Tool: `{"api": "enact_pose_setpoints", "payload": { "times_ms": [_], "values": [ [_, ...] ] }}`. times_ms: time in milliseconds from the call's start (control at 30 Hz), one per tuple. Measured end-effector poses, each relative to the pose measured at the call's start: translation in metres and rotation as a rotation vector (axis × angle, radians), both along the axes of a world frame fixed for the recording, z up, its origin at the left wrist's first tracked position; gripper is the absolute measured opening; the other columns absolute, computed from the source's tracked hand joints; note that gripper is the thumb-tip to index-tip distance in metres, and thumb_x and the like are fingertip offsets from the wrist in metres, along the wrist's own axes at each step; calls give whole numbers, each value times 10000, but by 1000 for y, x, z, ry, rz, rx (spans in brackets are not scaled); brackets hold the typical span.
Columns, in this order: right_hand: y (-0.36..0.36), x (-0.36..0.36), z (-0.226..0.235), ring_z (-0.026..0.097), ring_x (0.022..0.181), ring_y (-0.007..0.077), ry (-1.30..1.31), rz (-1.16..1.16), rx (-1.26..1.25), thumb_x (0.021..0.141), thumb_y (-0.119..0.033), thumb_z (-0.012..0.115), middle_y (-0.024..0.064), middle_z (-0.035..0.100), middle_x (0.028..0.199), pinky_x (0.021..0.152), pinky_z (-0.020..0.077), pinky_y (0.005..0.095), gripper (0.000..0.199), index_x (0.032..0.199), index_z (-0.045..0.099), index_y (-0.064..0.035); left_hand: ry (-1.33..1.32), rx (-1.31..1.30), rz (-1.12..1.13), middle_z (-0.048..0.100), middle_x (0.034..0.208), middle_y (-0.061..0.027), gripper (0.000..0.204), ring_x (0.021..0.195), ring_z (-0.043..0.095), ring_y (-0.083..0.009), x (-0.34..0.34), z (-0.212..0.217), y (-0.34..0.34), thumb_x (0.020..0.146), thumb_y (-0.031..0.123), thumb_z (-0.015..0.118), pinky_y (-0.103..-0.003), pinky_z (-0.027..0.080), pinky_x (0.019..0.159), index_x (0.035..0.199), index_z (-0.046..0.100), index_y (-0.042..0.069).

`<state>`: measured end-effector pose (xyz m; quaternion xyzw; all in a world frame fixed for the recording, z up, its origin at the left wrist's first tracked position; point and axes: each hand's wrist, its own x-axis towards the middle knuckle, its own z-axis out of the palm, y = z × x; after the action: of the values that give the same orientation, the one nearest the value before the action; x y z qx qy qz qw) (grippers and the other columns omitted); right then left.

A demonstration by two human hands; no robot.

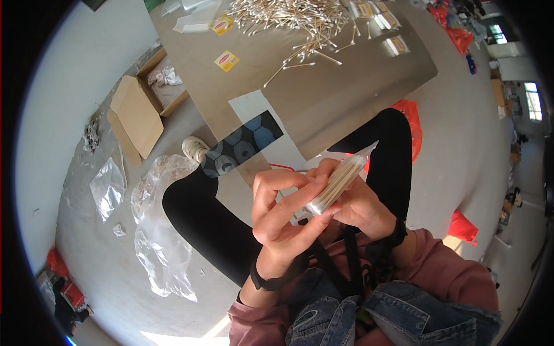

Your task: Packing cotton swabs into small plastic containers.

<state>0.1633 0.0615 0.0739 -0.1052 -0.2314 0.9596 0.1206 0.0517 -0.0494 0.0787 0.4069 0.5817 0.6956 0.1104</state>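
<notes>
A small clear plastic bag of cotton swabs point(336, 187) is held in front of my body, tilted with its loose end up to the right. My left hand point(281, 212) pinches its near side and lower end between thumb and fingers. From the other side, my right hand point(363, 206) grips the same bag, its fingers partly hidden behind it. Beyond my hands, a big loose heap of cotton swabs point(294, 17) lies on the table point(340, 95). Several filled packs point(397, 45) rest at the heap's right. Yellow printed cards point(227, 60) lie to its left.
A pale strip point(254, 104) and a dark sheet with blue round shapes point(245, 144) lie at the table's near edge. On the floor to the left are an opened cardboard box point(135, 118) and crumpled clear plastic bags point(161, 230). A red bag point(411, 130) shows beyond my right knee.
</notes>
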Motion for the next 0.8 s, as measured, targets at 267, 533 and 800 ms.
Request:
{"api": "enact_pose_setpoints", "payload": {
  "times_ms": [267, 533, 800],
  "values": [
    [-7, 1, -8, 652, 1034, 179, -2, 13, -188, 864, -66, 758, 122, 649, 1125, 907, 542, 312, 372, 1178, 571, 5, 55, -31, 103, 636, 962, -87, 425, 854, 579, -232, 3, 5, 4, 612, 100, 862, -346, 476, 730, 1017, 766, 20],
    [16, -2, 13, 638, 1109, 234, -112, -124, 541, 821, -41, 781, 155, 657, 1169, 951, 534, 348, 287, 1057, 616, -37, -12, 2, 13, 652, 1006, -95, 408, 913, 574, -240, 0, 1, 3, 636, 99, 786, -366, 472, 778, 1033, 763, 13],
    [25, 0, 28, 641, 1099, 236, -139, -129, 548, 826, -79, 781, 165, 665, 1169, 957, 526, 355, 252, 1030, 637, -45, -57, 11, -9, 654, 1022, -98, 395, 927, 589, -238, 3, -2, 5, 653, 73, 793, -357, 477, 803, 1041, 759, 8]
  ]
}}
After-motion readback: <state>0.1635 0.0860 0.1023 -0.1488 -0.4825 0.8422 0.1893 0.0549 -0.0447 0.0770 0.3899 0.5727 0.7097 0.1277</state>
